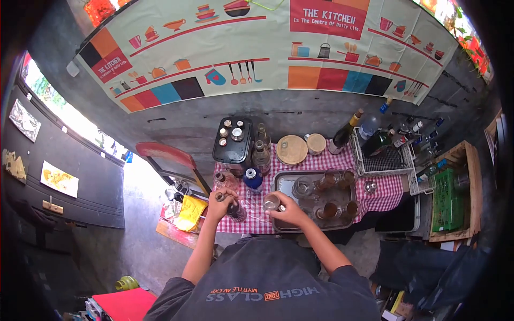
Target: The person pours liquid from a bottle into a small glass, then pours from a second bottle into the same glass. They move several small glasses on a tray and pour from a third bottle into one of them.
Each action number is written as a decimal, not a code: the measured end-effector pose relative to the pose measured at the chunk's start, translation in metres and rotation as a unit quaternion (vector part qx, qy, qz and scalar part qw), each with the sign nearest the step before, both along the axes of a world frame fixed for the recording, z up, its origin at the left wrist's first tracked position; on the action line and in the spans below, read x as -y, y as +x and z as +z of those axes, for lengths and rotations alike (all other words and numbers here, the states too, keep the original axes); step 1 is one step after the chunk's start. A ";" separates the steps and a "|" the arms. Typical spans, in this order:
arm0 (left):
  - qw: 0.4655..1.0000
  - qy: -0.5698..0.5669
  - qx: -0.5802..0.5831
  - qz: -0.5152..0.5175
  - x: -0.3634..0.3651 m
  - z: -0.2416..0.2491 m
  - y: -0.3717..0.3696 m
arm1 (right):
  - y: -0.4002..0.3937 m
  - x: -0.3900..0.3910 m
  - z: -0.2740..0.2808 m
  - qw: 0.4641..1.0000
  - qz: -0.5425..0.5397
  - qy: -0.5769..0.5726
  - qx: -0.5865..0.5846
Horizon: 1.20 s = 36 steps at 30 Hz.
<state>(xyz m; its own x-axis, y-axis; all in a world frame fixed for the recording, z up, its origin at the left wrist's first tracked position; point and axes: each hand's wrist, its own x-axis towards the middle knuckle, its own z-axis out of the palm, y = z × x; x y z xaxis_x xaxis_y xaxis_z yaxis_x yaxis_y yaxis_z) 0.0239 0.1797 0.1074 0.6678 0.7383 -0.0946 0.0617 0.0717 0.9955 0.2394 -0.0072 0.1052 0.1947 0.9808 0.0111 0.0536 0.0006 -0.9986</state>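
Left hand [223,205] closed round neck of dark bottle [236,212], at counter [256,220] front left; can't tell if base touches down; right hand [290,209] gripping glass [271,201] by tray [285,185] left rim; blue bottle [252,181] stands behind, between hands.

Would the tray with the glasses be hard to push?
The tray would probably feel heavy, since several glasses stand on it. They might clink, being close together, though its raised rim may stop them sliding off.
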 end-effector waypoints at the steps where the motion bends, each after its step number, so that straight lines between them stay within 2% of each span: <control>1: 1.000 0.005 -0.005 -0.018 0.008 0.019 0.003 | 0.004 0.002 0.005 0.999 -0.014 0.013 -0.041; 8: 0.986 0.025 -0.053 -0.154 0.048 0.106 0.032 | 0.038 0.012 0.080 0.982 0.006 0.149 0.116; 12: 0.973 0.065 -0.117 -0.189 0.069 0.146 0.053 | 0.044 0.018 0.093 0.979 0.005 0.169 0.114; 15: 0.965 0.099 -0.137 -0.199 0.084 0.166 0.068 | 0.045 0.026 0.101 0.973 0.007 0.171 0.155; 18: 0.941 0.158 -0.192 -0.231 0.090 0.176 0.079 | 0.046 0.033 0.101 0.967 0.001 0.191 0.169; 19: 0.925 0.229 -0.200 -0.229 0.091 0.172 0.081 | 0.046 0.036 0.105 0.964 -0.001 0.201 0.173; 32: 0.827 0.351 -0.303 -0.318 0.108 0.187 0.103 | 0.053 0.067 0.132 0.930 -0.001 0.209 0.303; 36: 0.806 0.357 -0.335 -0.332 0.113 0.200 0.110 | 0.053 0.074 0.136 0.939 0.005 0.156 0.305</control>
<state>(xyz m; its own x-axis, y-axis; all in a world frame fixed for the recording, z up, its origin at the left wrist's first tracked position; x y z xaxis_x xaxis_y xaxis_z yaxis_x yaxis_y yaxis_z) 0.1334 0.0668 0.3078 0.9142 0.2654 -0.3063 0.3912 -0.7753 0.4958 0.2928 -0.0810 0.2410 0.0501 0.9131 0.4048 0.6151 0.2911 -0.7327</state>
